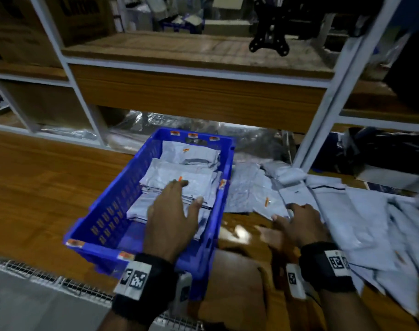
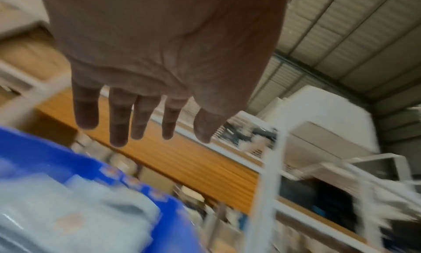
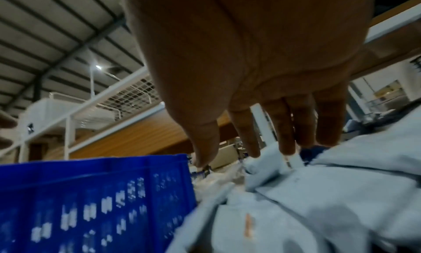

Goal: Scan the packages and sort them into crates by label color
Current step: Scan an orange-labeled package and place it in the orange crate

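Hovering over the blue perforated plastic crate (image 1: 108, 218) at centre frame in the head view, the left hand (image 1: 171, 218) has its fingers spread and straight, holding nothing; the left wrist view shows the same flat palm with fingers extended above the crate. Inside the crate lie stacked grey plastic mailer packages (image 1: 179, 180), the visible ones bearing small orange labels (image 1: 179, 179); orange stickers (image 1: 193, 134) also mark the crate's far rim. No writing on any of them can be read.

At right of centre, the right hand (image 1: 299, 223) reaches with loosely extended fingers toward a loose heap of grey mailers (image 1: 361, 211) spread across the brown wooden tabletop (image 1: 36, 187), filling the right side of the frame. Whether its fingertips touch the heap, I cannot tell; it grips nothing. One mailer just right of the crate shows an orange label (image 1: 266, 202).

Both wrists wear black bands (image 1: 144, 283) with white square-patterned code tags. White metal shelving (image 1: 342, 91) stands across the upper frame.
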Available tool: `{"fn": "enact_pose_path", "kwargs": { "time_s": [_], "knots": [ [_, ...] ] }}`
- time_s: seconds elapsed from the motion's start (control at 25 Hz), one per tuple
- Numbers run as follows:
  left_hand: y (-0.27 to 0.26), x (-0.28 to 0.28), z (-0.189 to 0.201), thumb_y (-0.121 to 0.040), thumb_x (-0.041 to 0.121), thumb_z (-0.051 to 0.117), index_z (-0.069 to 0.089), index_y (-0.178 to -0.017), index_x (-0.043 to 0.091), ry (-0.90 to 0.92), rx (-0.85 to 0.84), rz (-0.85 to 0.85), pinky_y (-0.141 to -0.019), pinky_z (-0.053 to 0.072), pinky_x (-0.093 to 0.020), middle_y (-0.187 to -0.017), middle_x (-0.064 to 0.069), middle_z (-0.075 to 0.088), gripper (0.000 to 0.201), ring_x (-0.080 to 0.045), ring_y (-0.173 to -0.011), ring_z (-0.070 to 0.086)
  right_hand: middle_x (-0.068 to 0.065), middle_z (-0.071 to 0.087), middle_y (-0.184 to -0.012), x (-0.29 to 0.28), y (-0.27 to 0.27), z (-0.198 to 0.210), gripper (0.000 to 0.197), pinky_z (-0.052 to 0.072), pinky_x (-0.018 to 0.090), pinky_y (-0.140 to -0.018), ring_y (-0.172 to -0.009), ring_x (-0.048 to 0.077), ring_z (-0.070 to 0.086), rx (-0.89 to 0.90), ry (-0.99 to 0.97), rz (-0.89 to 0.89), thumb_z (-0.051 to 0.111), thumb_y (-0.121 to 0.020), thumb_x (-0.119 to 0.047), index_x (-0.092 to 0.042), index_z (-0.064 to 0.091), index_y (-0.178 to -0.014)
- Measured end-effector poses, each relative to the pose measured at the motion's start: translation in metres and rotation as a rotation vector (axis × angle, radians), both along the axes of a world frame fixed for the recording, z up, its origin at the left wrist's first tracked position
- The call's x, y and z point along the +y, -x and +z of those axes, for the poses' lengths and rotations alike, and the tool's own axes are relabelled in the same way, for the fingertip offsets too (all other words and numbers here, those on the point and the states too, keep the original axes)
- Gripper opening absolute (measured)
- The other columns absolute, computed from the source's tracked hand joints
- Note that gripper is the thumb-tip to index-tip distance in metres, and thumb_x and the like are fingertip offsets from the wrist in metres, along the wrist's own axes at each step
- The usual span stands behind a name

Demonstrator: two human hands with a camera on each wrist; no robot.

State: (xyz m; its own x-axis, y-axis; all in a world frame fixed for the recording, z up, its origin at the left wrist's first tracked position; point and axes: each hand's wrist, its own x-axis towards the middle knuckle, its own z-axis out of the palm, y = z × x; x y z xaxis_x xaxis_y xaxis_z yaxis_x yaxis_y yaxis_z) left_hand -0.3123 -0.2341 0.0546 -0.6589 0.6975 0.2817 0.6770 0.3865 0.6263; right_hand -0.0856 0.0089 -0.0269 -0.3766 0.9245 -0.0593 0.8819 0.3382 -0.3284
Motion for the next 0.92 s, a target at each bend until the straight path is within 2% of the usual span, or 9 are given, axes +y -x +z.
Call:
{"fn": "enact_pose_path", "kwargs": {
  "time_s": [0.04, 0.12, 0.24, 0.32, 0.4, 0.52, 0.64, 0.8, 0.92],
  "knots": [
    [-0.014, 0.014, -0.006, -0.094, 0.064, 0.045, 0.05, -0.145, 0.019, 0.067, -0.008, -0.039, -0.106, 0.046, -0.052, -0.148, -0.004, 0.056, 0.068, -0.029, -0.136, 0.054, 0.02, 0.058, -0.134, 0.009, -0.012, -0.009, 0.073, 0.047, 0.048, -0.103, -0.129, 0.039, 0.048, -0.053, -0.059, -0.013, 0.062, -0.082, -0.068, -0.018, 0.063, -0.136],
    [-0.042, 0.041, -0.023, -0.096, 0.067, 0.049, 0.037, -0.156, 0.018, 0.266, -0.024, -0.065, -0.11, 0.042, -0.052, -0.16, -0.008, 0.044, 0.078, -0.033, -0.143, 0.047, 0.025, 0.041, -0.151, 0.028, -0.042, -0.02, 0.079, 0.033, 0.052, -0.114, -0.145, 0.042, 0.025, -0.136, -0.136, -0.055, 0.068, -0.082, -0.064, -0.019, 0.053, -0.145],
    [-0.068, 0.058, -0.046, -0.097, 0.068, 0.05, 0.019, -0.164, 0.017, 0.474, -0.007, -0.013, -0.111, 0.041, -0.051, -0.167, -0.015, 0.029, 0.09, -0.036, -0.146, 0.042, 0.028, 0.005, -0.166, 0.056, -0.08, -0.036, 0.1, 0.011, 0.059, -0.122, -0.151, 0.049, -0.009, -0.293, -0.081, -0.143, 0.063, -0.082, -0.071, -0.027, 0.02, -0.16],
    [-0.082, 0.065, -0.056, -0.096, 0.07, 0.049, 0.011, -0.166, 0.016, 0.517, 0.049, 0.07, -0.111, 0.043, -0.052, -0.17, -0.015, 0.023, 0.096, -0.037, -0.147, 0.041, 0.027, -0.009, -0.166, 0.076, -0.105, -0.049, 0.106, 0.01, 0.062, -0.122, -0.152, 0.053, -0.008, -0.312, 0.006, -0.16, 0.061, -0.085, -0.072, -0.031, 0.001, -0.162],
    [-0.09, 0.066, -0.061, -0.095, 0.069, 0.052, 0.012, -0.167, 0.015, 0.53, 0.161, 0.146, -0.107, 0.047, -0.054, -0.17, -0.015, 0.024, 0.098, -0.037, -0.146, 0.043, 0.026, -0.011, -0.167, 0.086, -0.122, -0.055, 0.106, 0.016, 0.061, -0.122, -0.152, 0.052, 0.003, -0.305, 0.037, -0.131, 0.061, -0.088, -0.068, -0.033, -0.007, -0.162],
    [-0.095, 0.066, -0.063, -0.094, 0.064, 0.06, 0.019, -0.165, 0.013, 0.503, 0.228, 0.183, -0.104, 0.049, -0.056, -0.168, -0.016, 0.03, 0.097, -0.038, -0.145, 0.044, 0.025, 0.002, -0.166, 0.088, -0.136, -0.045, 0.091, 0.025, 0.057, -0.118, -0.149, 0.048, 0.017, -0.237, 0.021, -0.098, 0.06, -0.095, -0.054, -0.031, 0.003, -0.163],
    [-0.095, 0.065, -0.063, -0.093, 0.063, 0.062, 0.023, -0.164, 0.012, 0.495, 0.244, 0.199, -0.101, 0.05, -0.057, -0.165, -0.016, 0.035, 0.095, -0.038, -0.142, 0.046, 0.024, 0.033, -0.153, 0.09, -0.143, -0.028, 0.069, 0.039, 0.055, -0.108, -0.136, 0.046, 0.038, -0.089, -0.005, -0.052, 0.056, -0.099, -0.045, -0.024, 0.029, -0.159],
    [-0.098, 0.065, -0.061, -0.094, 0.06, 0.063, 0.023, -0.164, 0.012, 0.502, 0.245, 0.19, -0.101, 0.05, -0.057, -0.166, -0.016, 0.034, 0.094, -0.037, -0.143, 0.046, 0.023, 0.057, -0.13, 0.079, -0.154, -0.008, 0.038, 0.048, 0.048, -0.101, -0.12, 0.042, 0.054, 0.307, -0.081, -0.057, 0.053, -0.104, -0.028, -0.011, 0.063, -0.136],
    [-0.101, 0.063, -0.059, -0.096, 0.057, 0.062, 0.022, -0.165, 0.011, 0.501, 0.255, 0.173, -0.1, 0.051, -0.056, -0.169, -0.016, 0.03, 0.092, -0.038, -0.143, 0.046, 0.018, 0.065, -0.122, 0.057, -0.165, 0.011, 0.033, 0.045, 0.039, -0.1, -0.115, 0.035, 0.058, 0.495, -0.113, -0.094, 0.047, -0.107, -0.024, -0.01, 0.073, -0.123]
  ]
}}
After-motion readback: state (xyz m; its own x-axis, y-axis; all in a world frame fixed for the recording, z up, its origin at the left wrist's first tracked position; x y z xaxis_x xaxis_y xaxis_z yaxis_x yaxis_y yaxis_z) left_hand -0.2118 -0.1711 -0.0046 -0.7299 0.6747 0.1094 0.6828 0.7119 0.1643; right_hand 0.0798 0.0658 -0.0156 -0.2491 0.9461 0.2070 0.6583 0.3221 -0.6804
